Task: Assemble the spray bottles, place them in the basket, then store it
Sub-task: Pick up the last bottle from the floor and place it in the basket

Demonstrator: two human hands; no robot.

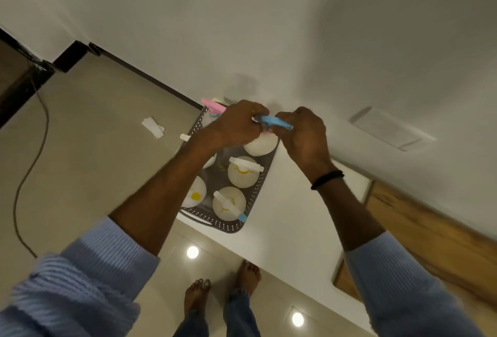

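A grey perforated basket (231, 228) sits on the edge of a white counter (290, 202) and holds several white spray bottles. Over its far end, my left hand (236, 124) and my right hand (304, 132) both grip a blue spray head (274, 122), which sits on top of a white bottle (261, 144) standing in the basket. Two nearer bottles carry white spray heads (246, 164), one with a blue tip (242, 217). Another bottle shows a yellow cap (195, 196). A pink spray head (212, 105) shows behind my left hand.
The basket overhangs the counter's left edge above a beige tiled floor (94, 148). White paper scraps (153, 127) and a cable (29, 170) lie on the floor. A wooden panel (430, 234) runs along the right. My bare feet (223, 288) stand below the counter edge.
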